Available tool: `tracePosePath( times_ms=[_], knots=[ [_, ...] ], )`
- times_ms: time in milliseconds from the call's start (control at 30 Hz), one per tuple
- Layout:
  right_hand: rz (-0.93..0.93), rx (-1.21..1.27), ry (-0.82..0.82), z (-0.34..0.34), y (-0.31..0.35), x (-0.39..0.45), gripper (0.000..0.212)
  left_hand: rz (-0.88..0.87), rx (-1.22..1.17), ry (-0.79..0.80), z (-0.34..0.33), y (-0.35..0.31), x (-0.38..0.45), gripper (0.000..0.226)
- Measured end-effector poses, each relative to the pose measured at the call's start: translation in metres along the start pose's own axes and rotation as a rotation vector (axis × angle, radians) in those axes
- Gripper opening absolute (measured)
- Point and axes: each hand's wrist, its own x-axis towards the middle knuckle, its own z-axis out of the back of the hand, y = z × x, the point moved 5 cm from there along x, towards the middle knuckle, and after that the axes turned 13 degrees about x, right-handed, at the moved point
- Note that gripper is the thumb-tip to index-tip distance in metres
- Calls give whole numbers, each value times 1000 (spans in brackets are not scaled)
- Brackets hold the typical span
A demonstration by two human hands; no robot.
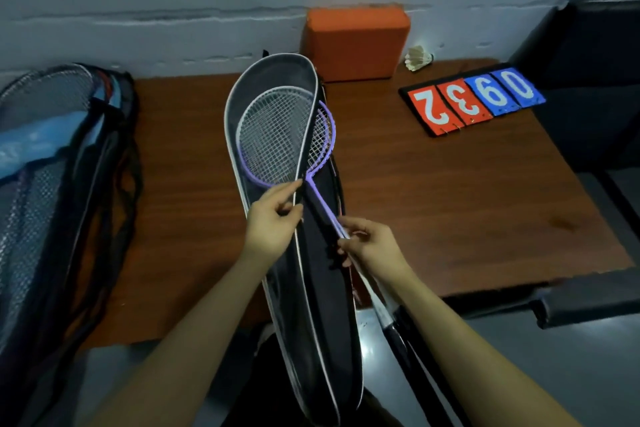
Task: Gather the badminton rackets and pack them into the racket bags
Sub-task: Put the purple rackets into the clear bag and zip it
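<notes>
A black racket bag [311, 288] with white piping lies lengthwise across the brown table [450, 191], its head end open. Inside the opening sits the head of a purple-and-white racket [277, 139], part of its frame sticking out on the right. My left hand [273, 222] pinches the bag's open edge near the racket's throat. My right hand [370, 246] pinches the purple shaft and the bag's other edge. The racket's black handle [394, 329] pokes out past the table's front edge.
At the left lie more racket bags [69, 184], with a racket head [45, 87] showing at their far end. An orange block [353, 42] and a shuttlecock [419, 57] sit by the wall. A flip scoreboard [471, 100] lies at the right, near a dark chair [588, 80].
</notes>
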Motion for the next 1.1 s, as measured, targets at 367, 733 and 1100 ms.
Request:
tracePosePath(
  times_ms=[367,733,1100],
  knots=[
    [310,-355,-121,-80,33,74,40,-51,-143,0,64,20,29,45],
    [467,-997,-49,-120,8,104,34,-39,-112,11,73,58,50,39],
    [415,-1028,26,-55,-3,29,32,-11,251,220,14,66,23,47]
  ],
)
